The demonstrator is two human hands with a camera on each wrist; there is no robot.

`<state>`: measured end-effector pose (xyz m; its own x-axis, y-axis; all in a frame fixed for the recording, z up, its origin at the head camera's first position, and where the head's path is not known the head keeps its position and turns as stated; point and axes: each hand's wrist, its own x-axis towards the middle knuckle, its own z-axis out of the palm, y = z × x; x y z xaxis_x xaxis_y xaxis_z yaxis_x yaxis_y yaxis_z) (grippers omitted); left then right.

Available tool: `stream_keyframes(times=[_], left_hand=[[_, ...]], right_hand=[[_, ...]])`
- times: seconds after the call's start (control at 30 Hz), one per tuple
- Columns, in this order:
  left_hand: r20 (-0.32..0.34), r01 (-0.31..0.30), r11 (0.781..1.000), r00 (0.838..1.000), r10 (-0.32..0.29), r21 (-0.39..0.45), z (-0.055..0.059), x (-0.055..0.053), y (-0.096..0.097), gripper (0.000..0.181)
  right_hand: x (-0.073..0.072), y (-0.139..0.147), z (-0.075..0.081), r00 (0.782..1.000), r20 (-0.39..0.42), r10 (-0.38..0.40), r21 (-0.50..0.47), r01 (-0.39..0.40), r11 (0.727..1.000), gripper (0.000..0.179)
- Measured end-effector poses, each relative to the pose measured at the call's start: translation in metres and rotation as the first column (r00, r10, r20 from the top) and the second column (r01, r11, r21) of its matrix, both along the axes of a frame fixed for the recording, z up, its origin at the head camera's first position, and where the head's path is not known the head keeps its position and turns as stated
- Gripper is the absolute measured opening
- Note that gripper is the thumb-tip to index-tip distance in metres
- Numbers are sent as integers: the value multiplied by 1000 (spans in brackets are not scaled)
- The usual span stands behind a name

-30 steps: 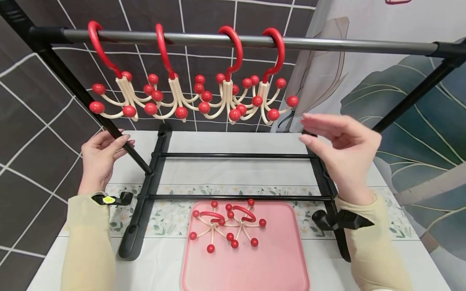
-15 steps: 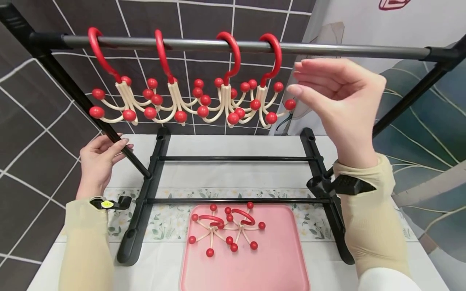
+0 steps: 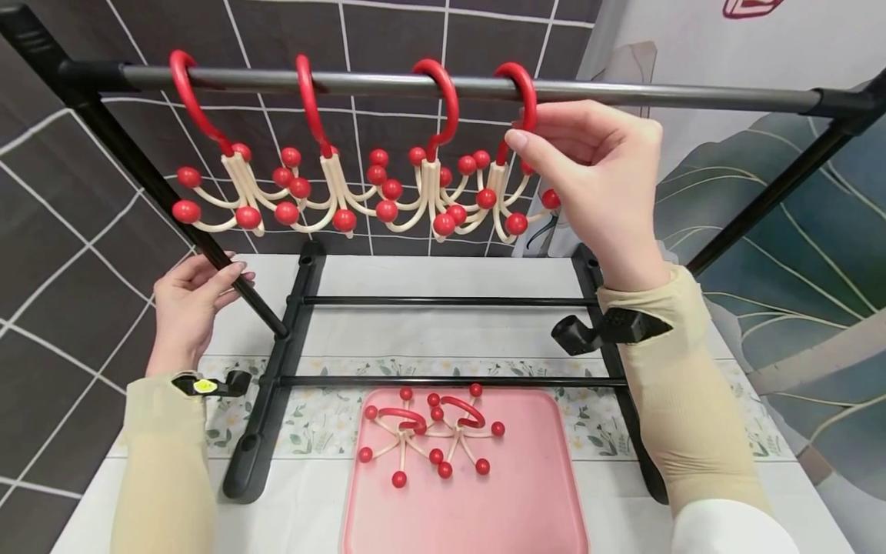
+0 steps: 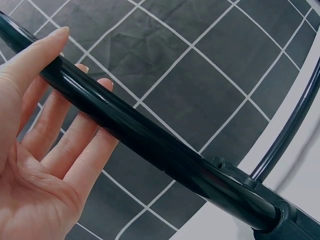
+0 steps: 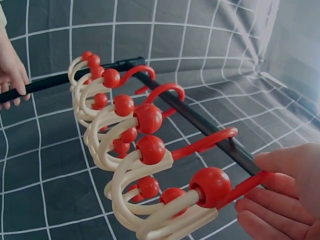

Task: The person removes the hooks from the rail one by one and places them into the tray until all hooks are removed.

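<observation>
Four hangers, each with a red hook and cream prongs tipped with red balls, hang in a row from the metal top rail (image 3: pixel 657 95). My right hand (image 3: pixel 609 169) is at the rightmost hook (image 3: pixel 515 71), pinching it just below the rail between thumb and fingers. In the right wrist view that red hook (image 5: pixel 246 190) runs in between thumb and fingertips. Low on the rack's left side, my left hand (image 3: pixel 190 304) holds the black slanted post (image 3: pixel 131 165). The left wrist view has the thumb over this post (image 4: pixel 125 127) and the fingers behind it.
Two more such hangers (image 3: pixel 403 435) lie side by side on a pink tray (image 3: pixel 512 508), in front of the rack's lower crossbar (image 3: pixel 450 381). The rack's black feet (image 3: pixel 252 462) stand on a white table with a floral strip. Dark tiled backdrop (image 3: pixel 55 254) stands behind and left.
My right hand has risen from beside the rack's right side and moved left onto the rightmost hook. My left hand keeps its hold on the post. The hangers hang as before.
</observation>
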<state>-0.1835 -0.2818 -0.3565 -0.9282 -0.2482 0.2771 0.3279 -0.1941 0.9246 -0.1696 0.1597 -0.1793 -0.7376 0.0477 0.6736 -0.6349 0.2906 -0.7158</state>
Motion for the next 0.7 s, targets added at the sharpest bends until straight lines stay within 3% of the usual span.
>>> stream_keyframes(times=[0.17, 0.7], left_hand=[[0, 0, 1000, 1000, 0, 3, 0, 1, 0, 23], [12, -13, 1000, 1000, 13, -29, 2, 1, 0, 23]], right_hand=[[-5, -2, -2, 997, -72, -1, -25, -1, 1000, 17], [1, -3, 2, 999, -42, -19, -135, 14, 991, 14]])
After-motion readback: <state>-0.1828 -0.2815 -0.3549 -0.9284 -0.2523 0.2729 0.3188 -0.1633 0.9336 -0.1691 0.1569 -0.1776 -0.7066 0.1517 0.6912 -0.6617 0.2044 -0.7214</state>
